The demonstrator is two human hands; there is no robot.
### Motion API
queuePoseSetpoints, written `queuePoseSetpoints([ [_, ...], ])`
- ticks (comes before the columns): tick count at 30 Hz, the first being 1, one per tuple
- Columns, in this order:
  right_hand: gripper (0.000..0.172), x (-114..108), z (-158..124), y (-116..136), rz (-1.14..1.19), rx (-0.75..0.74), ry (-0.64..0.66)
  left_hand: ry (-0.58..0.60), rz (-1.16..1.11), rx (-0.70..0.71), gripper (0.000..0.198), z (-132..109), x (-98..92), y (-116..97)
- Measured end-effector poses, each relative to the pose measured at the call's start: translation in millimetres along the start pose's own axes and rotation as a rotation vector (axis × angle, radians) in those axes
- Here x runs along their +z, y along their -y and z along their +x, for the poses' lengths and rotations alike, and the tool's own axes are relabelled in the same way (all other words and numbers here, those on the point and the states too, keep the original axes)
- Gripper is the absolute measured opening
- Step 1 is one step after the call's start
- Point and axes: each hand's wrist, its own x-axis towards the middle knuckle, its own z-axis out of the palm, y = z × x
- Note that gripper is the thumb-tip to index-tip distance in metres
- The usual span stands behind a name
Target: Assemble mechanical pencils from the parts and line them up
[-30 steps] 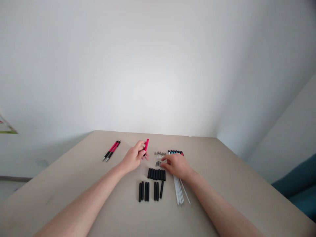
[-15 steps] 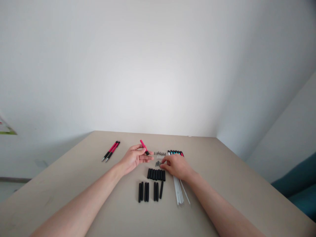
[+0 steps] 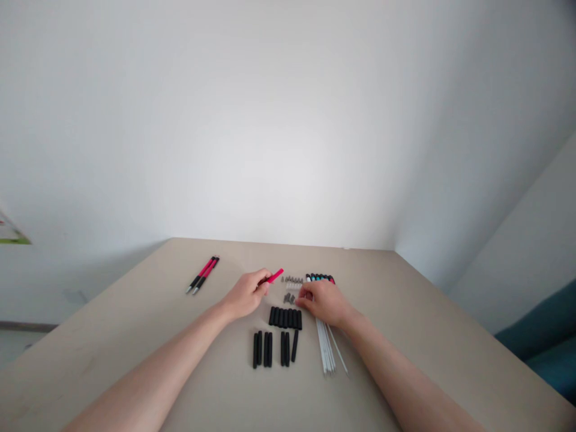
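Note:
My left hand (image 3: 246, 294) is closed round a short pink pen barrel (image 3: 274, 276) that points right toward my other hand. My right hand (image 3: 323, 300) rests on the beige table (image 3: 135, 336) with its fingertips pinched at a small pile of grey metal tips (image 3: 288, 297); whether it holds one I cannot make out. Behind that lies a row of small grey tips (image 3: 292, 279). A row of coloured pen caps (image 3: 320, 277) lies just beyond my right hand.
Black short sleeves (image 3: 285, 317) lie in a row in front of my hands, with longer black tubes (image 3: 273, 348) nearer me. White refills (image 3: 327, 353) lie under my right wrist. Two finished pink-and-black pens (image 3: 203, 274) lie at the far left.
My left hand has turned the pink barrel from upright, through a leftward tilt, to pointing right and low. The right hand has stayed at the small grey tips.

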Motion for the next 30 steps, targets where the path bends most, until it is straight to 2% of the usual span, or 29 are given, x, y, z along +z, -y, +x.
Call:
queuePoseSetpoints([
  [5, 0.016, -4.7, 0.8, -4.3, 0.015, 0.125, -0.144, 0.016, 0.074, 0.028, 0.013, -0.5, -1.3, 0.9],
  [8, 0.020, -4.9, 1.7, -6.3, -0.008, 0.188, -0.157, 0.018, 0.082, 0.037, 0.013, -0.4, -1.1, 1.0],
  [15, 0.017, 1.2, 3.5, -6.3, -0.048, 0.152, -0.122, 0.030, 0.112, 0.080, 0.012, -1.3, -2.2, -7.9],
  [19, 0.015, -0.6, 3.3, -5.2, -0.036, 0.140, -0.179, 0.039, 0.133, 0.099, 0.014, -1.3, -2.8, -9.6],
  [23, 0.016, -1.9, 2.7, -1.2, 0.111, 0.074, -0.292, 0.037, 0.145, 0.126, 0.017, -0.8, -2.2, -6.4],
  [30, 0.012, 4.1, 2.2, 5.6, 0.313, -0.212, -0.325, 0.047, 0.137, 0.185, 0.022, -1.2, 0.0, -4.4],
])
